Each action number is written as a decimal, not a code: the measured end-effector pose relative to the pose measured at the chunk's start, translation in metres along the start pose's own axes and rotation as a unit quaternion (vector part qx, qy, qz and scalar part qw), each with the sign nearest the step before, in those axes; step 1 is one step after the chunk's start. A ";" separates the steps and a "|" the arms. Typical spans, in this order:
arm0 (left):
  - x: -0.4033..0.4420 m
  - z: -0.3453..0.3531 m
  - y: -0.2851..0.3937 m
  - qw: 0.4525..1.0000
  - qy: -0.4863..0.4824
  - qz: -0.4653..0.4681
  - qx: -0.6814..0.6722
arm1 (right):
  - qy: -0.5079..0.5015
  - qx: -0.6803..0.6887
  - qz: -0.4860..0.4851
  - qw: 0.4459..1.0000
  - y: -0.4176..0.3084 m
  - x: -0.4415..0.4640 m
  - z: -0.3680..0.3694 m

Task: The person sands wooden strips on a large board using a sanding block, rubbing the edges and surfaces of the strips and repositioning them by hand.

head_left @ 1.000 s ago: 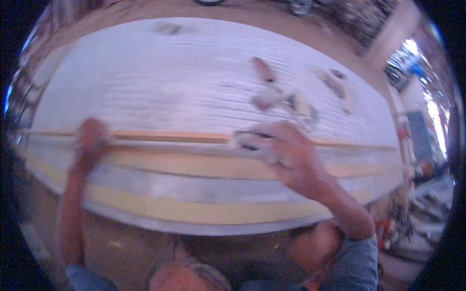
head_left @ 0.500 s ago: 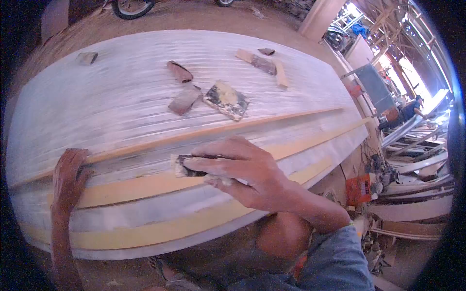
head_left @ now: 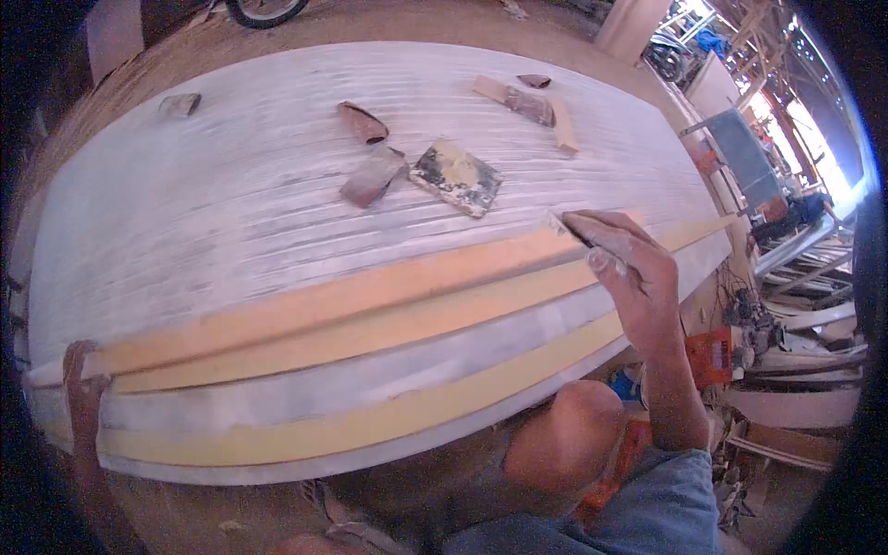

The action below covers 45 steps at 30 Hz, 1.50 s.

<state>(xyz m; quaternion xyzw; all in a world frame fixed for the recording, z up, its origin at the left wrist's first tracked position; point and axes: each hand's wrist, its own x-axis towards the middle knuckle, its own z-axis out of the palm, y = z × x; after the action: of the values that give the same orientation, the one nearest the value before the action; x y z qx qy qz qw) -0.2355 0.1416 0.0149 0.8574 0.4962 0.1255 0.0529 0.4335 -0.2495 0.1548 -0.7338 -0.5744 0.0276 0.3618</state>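
A long wooden strip [head_left: 342, 294] lies lengthwise over the white ribbed panel [head_left: 250, 185], its broad face showing. At its left end, my left hand [head_left: 85, 370] is closed around the strip. Near the strip's right end, my right hand [head_left: 624, 264] pinches a small dark-edged scraper [head_left: 572, 231]. Two more pale yellow strips [head_left: 305, 340] run alongside, nearer my body. Beyond the strips lie a putty-smeared board [head_left: 455, 176] and curled pieces of brown sandpaper [head_left: 363, 122].
More scraps and light wood pieces [head_left: 564, 125] rest on the panel's far right, and a small roll [head_left: 179, 104] at far left. A wheel [head_left: 265, 9] stands beyond. On the right are an orange object [head_left: 709, 357] and piled boards [head_left: 795, 407].
My right hand has moved right and away with the scraper. My left hand has shifted left, and the wooden strip has turned from its narrow edge to its broad face.
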 end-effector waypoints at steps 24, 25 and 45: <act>0.022 0.008 0.177 0.985 -0.049 0.130 -0.100 | -0.015 -0.113 -0.016 0.993 0.053 0.030 0.048; 0.022 0.009 0.178 0.985 -0.042 0.109 -0.130 | -0.014 -0.113 -0.017 0.993 0.065 0.040 0.055; 0.133 0.109 0.503 0.944 -0.019 0.302 -0.133 | 0.066 0.134 0.177 0.973 0.110 0.066 0.079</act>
<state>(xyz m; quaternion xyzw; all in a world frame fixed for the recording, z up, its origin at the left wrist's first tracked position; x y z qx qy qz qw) 0.2780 0.0076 0.0397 0.9545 0.1921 0.1837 0.1355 0.5102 -0.1619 0.0600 -0.7688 -0.4010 0.1197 0.4835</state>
